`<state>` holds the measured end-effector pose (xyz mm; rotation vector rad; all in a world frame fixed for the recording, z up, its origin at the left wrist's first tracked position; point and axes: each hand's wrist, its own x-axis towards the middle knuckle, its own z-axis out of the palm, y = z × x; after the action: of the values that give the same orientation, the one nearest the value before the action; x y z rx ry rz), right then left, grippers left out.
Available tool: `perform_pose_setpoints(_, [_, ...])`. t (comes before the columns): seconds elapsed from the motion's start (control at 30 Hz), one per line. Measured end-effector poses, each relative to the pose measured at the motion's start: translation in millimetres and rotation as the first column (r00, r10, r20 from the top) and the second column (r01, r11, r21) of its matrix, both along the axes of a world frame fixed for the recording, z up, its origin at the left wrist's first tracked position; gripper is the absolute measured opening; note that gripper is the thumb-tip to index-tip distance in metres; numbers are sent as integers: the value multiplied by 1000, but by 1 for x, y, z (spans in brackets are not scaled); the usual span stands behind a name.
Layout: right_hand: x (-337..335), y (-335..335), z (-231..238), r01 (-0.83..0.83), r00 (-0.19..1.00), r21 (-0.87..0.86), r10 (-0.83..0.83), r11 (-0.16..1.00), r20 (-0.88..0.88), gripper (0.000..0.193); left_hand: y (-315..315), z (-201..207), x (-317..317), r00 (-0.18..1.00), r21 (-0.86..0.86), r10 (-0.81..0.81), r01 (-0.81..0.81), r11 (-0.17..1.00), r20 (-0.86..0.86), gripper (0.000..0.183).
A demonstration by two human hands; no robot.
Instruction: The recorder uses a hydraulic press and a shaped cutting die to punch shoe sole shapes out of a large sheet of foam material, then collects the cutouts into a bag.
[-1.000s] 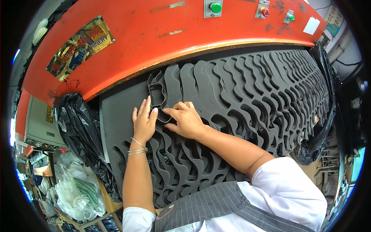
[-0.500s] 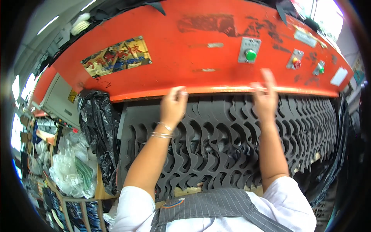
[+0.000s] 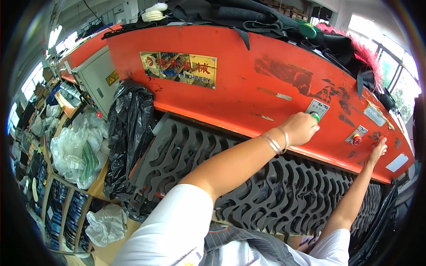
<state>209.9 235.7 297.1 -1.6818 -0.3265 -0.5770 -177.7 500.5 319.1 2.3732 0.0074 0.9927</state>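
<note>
My left hand (image 3: 300,127), with metal bangles at the wrist, reaches across to a green push button (image 3: 315,117) on a small metal plate. Its fingers are curled, and the knuckles meet or nearly meet the button; exact contact is hard to see. Farther right, my right hand (image 3: 378,151) rests against the orange machine front (image 3: 235,93) with fingers stretched upward, hiding the spot beneath it. A red knob (image 3: 356,139) sits just left of that hand. Under the machine's lower edge lies a dark grey sheet (image 3: 186,150) with rows of wavy cut-outs, below both forearms.
Black plastic (image 3: 128,133) hangs at the sheet's left end. Clear plastic bags (image 3: 80,150) and a wooden rack (image 3: 66,208) stand at left, near a grey cabinet (image 3: 98,75). Dark material (image 3: 222,13) is heaped on the machine top, with pink fluffy material (image 3: 366,53) at right.
Both hands have moved right from the machine's lower edge: the left to the green button, the right to the far-right panel area. The view has swung, showing more of the machine top.
</note>
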Motion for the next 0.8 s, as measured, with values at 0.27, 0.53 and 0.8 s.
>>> perform_pose_setpoints(0.27, [-73, -92, 1, -155, 988, 269, 145, 950, 55, 65, -44, -98, -196, 895, -249, -51, -68, 966, -443, 29])
perform_pose_setpoints(0.53, [-136, -18, -7, -495, 842, -31, 488, 869, 229, 39, -123, -165, -301, 892, -101, 219, -279, 955, -395, 37])
perform_pose_setpoints(0.8, [-411, 59, 5, -506, 192, -859, 961, -77, -199, 38, -140, -190, -252, 926, -59, 249, -276, 959, -285, 54])
